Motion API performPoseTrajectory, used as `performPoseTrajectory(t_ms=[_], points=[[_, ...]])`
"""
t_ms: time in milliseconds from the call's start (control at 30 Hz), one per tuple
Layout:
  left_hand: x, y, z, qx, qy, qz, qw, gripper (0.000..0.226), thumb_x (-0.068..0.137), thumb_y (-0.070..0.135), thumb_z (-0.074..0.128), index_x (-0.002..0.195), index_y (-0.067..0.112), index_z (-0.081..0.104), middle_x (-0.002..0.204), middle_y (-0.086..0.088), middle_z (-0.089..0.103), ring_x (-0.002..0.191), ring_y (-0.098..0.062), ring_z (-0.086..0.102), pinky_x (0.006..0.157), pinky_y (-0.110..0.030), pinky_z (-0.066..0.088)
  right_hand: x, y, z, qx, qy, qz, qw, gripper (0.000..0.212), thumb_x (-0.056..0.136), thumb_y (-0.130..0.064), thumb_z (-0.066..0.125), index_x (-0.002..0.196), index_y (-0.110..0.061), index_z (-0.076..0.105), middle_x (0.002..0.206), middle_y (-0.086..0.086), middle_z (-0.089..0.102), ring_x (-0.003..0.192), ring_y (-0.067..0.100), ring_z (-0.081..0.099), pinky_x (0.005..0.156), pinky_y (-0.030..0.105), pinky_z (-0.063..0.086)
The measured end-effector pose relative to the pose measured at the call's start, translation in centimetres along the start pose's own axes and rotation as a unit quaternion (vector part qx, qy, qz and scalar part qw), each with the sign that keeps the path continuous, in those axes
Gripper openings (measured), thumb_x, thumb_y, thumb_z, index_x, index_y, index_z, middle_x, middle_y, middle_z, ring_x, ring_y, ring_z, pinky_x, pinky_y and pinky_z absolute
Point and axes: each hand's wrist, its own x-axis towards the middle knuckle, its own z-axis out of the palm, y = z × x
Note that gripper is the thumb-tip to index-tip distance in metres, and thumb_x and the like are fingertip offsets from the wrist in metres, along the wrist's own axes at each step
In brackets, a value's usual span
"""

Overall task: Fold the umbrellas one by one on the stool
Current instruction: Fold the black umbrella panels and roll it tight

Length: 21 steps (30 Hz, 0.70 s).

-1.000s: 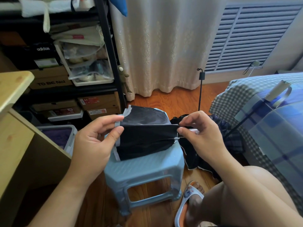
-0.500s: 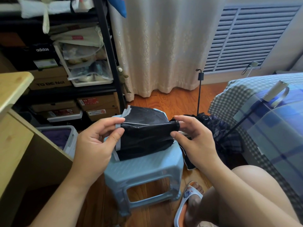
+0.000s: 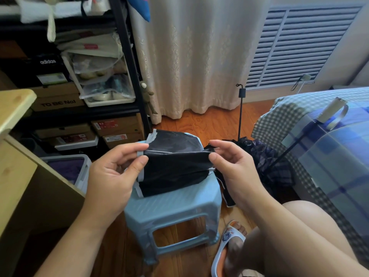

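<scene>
I see the black umbrella (image 3: 171,166) stretched between both hands, just over the stool (image 3: 173,208). Left hand (image 3: 113,176) pinches the grey-edged hem, right hand (image 3: 231,166) pinches the rib-tip end. Fabric looks light, limp, probably slick; ribs thin. I'd grip along the ribs, not loose cloth.

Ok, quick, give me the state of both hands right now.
Left hand: pinching the pale-trimmed edge of the black umbrella over the stool.
Right hand: pinching the canopy's other end.
</scene>
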Motion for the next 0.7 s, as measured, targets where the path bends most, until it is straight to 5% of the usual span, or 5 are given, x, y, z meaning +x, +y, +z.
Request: performPoseTrajectory(t_ms=[233, 433, 700], points=[[0.1, -0.2, -0.2, 0.01, -0.003, 0.003, 1.0, 0.026, 0.085, 0.017, 0.068, 0.106, 0.032, 0.071, 0.107, 0.017, 0.075, 0.103, -0.005, 0.071, 0.087, -0.013, 0.054, 0.6, -0.1, -0.5, -0.029, 0.006, -0.032, 0.999, 0.028, 0.086, 0.009, 0.072, 0.093, -0.017, 0.08, 0.078, 0.006, 0.071, 0.078, 0.019, 0.068, 0.08, 0.029, 0.059], [0.0, 0.5, -0.2, 0.037, 0.001, 0.03, 0.999, 0.035, 0.085, 0.017, 0.07, 0.103, 0.047, 0.073, 0.107, 0.022, 0.074, 0.101, 0.0, 0.07, 0.088, -0.011, 0.052, 0.7, 0.1, -1.3, -0.308, 0.025, -0.192, 0.932, 0.026, 0.085, -0.003, 0.08, 0.106, -0.019, 0.08, 0.092, -0.012, 0.076, 0.089, 0.01, 0.072, 0.083, 0.026, 0.058], [0.3, 0.7, -0.2, 0.028, 0.008, 0.022, 0.999, 0.026, 0.084, 0.019, 0.068, 0.105, 0.033, 0.069, 0.103, 0.027, 0.073, 0.101, 0.001, 0.069, 0.087, -0.012, 0.053, 0.4, 0.1, -0.5, -0.189, 0.07, -0.136, 0.97, 0.028, 0.084, 0.001, 0.08, 0.088, -0.026, 0.078, 0.087, -0.003, 0.078, 0.083, 0.017, 0.074, 0.079, 0.029, 0.06]])
